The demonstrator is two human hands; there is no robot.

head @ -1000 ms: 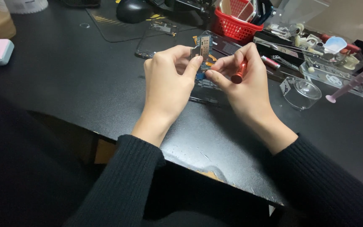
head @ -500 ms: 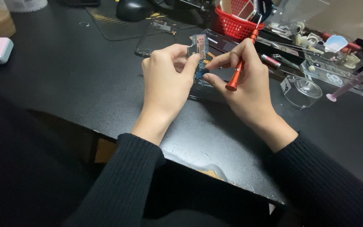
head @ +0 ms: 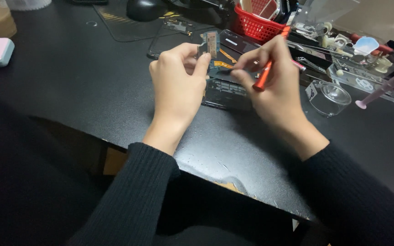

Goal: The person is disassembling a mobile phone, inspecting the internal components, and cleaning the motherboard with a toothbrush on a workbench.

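Hands (head: 178, 79) pinch circuit board (head: 219, 68); right (head: 274, 82) grips screwdriver (head: 270, 66)

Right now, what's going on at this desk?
A person in black sleeves works over a black desk. The left hand pinches a small circuit board part with an orange flex strip, held above a dark opened device. The right hand grips a red screwdriver and touches the part. A red basket and a clear round dish sit nearby.
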